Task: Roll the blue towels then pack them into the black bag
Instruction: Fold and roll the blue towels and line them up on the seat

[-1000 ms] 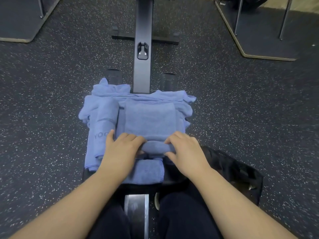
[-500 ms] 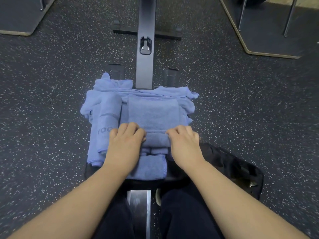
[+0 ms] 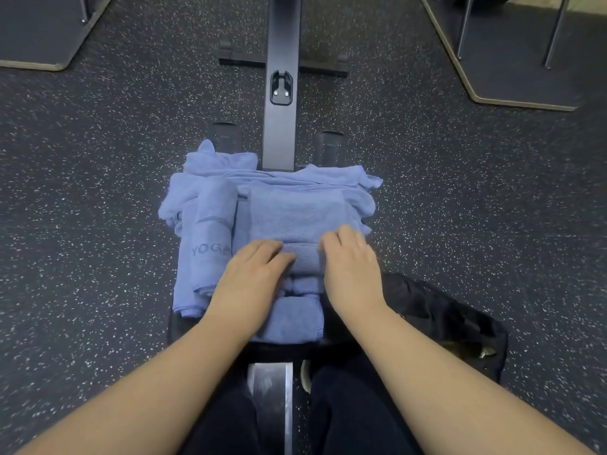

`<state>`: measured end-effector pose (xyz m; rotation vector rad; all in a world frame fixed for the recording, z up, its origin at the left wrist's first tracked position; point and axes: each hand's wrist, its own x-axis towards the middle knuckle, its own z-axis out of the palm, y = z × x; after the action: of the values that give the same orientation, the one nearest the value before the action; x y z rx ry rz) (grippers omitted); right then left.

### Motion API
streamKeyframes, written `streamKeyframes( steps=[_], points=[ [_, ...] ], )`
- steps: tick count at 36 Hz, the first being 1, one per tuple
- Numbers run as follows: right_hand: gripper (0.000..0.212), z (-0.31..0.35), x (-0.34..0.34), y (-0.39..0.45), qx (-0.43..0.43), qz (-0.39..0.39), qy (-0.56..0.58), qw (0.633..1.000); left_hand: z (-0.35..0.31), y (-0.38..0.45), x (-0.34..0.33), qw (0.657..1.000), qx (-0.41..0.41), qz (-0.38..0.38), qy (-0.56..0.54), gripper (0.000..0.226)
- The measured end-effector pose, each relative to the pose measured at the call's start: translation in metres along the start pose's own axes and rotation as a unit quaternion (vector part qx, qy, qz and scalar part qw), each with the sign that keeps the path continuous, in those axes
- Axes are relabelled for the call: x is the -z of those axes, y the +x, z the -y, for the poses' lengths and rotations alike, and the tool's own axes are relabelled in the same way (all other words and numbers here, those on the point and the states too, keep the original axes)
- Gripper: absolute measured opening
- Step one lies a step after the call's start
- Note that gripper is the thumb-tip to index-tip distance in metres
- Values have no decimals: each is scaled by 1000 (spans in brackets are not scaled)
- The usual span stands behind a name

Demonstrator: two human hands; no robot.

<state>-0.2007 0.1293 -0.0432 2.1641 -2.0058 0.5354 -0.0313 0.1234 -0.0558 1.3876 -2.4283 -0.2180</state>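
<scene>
A pile of blue towels lies on the seat of a rowing machine in front of me. The top folded towel (image 3: 295, 211) is partly rolled from its near edge into a thick roll (image 3: 305, 257). My left hand (image 3: 253, 277) and my right hand (image 3: 351, 270) press palm-down on that roll, fingers over its top. A rolled towel marked YOGA (image 3: 212, 238) lies along the left side of the pile. Another folded towel (image 3: 292, 320) sits nearest me. The black bag (image 3: 443, 323) lies on the floor at my right, partly hidden by my right forearm.
The machine's black rail (image 3: 281, 60) runs away from me over the speckled rubber floor, with two footrests (image 3: 330, 149) beside it. Raised platforms (image 3: 512, 70) with metal legs stand at the back right and back left. My dark-trousered legs straddle the rail below.
Both hands have pushed the roll away from me, so it has grown thicker and less of the flat top towel shows.
</scene>
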Motion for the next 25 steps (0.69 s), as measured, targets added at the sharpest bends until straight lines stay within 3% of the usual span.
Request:
streamKeyframes(
  steps=[7,11,14,25],
  points=[
    [17,1,0,-8,47,20,96,994,1,3,-2,999,6,26,38,38],
    [31,0,-3,-8,34,39,74,996,0,7,-4,998,35,41,21,57],
    [38,-1,-6,-8,34,41,70,996,0,10,-4,998,52,36,31,53],
    [32,-5,-20,-2,33,52,48,997,-4,21,3,992,110,40,45,48]
  ],
)
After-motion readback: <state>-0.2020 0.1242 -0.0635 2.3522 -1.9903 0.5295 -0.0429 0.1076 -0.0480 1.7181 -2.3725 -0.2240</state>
